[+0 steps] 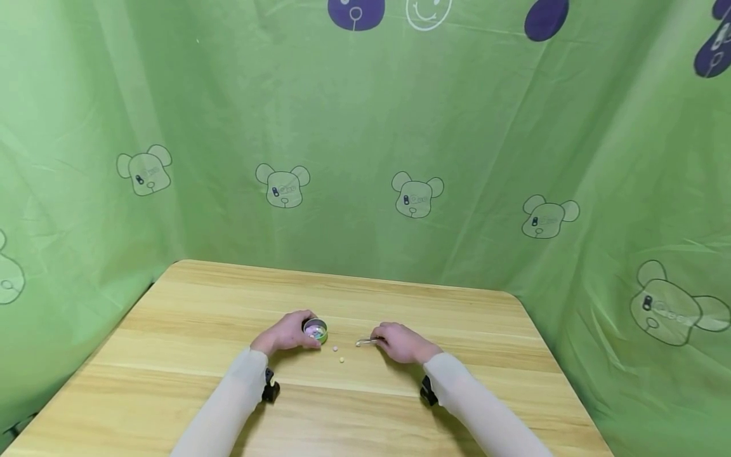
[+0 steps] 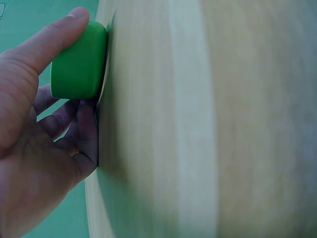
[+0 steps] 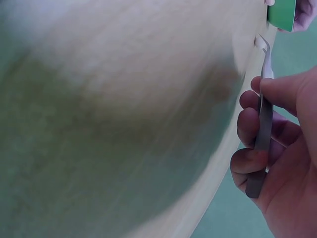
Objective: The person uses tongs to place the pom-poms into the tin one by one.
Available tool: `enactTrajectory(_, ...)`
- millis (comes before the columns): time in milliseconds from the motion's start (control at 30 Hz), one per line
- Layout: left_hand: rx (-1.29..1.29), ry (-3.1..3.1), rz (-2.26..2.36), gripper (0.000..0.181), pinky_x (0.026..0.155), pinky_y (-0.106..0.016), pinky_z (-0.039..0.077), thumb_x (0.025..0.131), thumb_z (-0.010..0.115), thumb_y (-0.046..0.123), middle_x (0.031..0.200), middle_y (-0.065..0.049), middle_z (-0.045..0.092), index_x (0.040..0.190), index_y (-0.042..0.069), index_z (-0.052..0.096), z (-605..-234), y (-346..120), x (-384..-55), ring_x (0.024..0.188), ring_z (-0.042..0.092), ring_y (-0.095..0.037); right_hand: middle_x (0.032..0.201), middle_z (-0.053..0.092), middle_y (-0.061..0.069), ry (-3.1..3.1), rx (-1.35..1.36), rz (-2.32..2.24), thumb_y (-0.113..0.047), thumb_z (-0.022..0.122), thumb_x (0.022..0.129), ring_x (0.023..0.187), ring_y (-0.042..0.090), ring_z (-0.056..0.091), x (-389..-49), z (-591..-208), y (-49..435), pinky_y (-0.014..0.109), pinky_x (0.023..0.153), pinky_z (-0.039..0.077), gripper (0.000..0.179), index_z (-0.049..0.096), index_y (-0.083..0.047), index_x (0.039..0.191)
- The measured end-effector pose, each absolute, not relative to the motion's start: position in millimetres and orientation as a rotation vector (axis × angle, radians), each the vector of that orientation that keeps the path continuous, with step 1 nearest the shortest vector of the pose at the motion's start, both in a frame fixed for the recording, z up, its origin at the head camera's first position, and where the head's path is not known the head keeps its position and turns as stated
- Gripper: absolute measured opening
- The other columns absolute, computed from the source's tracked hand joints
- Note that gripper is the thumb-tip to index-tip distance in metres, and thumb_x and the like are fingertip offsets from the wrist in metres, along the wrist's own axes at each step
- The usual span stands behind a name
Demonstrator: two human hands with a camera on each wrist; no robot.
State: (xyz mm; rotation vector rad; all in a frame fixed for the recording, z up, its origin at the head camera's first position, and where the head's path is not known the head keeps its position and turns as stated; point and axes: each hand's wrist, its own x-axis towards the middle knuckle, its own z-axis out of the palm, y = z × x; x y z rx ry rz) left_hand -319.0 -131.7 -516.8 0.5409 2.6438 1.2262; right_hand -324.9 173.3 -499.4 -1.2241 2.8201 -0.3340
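A small round green cup (image 1: 323,336) with pastel beads (image 1: 315,331) inside stands on the wooden table. My left hand (image 1: 292,332) grips its side, thumb on one side and fingers curled round the other; in the left wrist view the cup's smooth green wall (image 2: 77,64) shows under the thumb. My right hand (image 1: 403,343) pinches a pair of metal tweezers (image 3: 265,119), curved tips pointing left toward the cup. A small pale bead (image 1: 358,344) is right at the tweezer tips. Between the hands lie a pinkish bead (image 1: 335,348) and a yellowish bead (image 1: 342,360).
The light wood table (image 1: 354,406) has rounded far corners. Green curtains (image 1: 354,127) printed with bear heads hang behind it and along both sides. Each wrist wears a black camera mount, such as the left one (image 1: 271,388).
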Motion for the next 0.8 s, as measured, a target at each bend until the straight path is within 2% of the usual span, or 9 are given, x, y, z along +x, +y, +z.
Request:
enactTrajectory(367, 0.562, 2.637, 1.224, 0.050, 0.085, -0.041, 0.046, 0.073, 0.082, 0.024, 0.102, -0.005, 0.061, 0.113, 0.006, 0.057, -515.3, -131.7, -317.5, 0.091, 0.056, -0.018, 0.088, 0.058, -0.004, 2.826, -1.263, -0.347, -0.007, 0.056, 0.094, 0.080, 0.010, 0.056, -325.7, -498.8, 172.8, 0.030, 0.074, 0.050, 0.012, 0.066, -0.010, 0.101)
enactTrajectory(800, 0.564, 2.634, 1.227, 0.050, 0.085, -0.041, 0.046, 0.074, 0.081, 0.022, 0.102, -0.007, 0.061, 0.113, 0.005, 0.057, -511.5, -131.1, -315.6, 0.090, 0.056, -0.018, 0.088, 0.058, -0.005, 2.837, -1.255, -0.394, -0.011, 0.055, 0.095, 0.079, 0.009, 0.056, -328.8, -492.0, 168.3, 0.030, 0.073, 0.050, 0.012, 0.066, -0.010, 0.102)
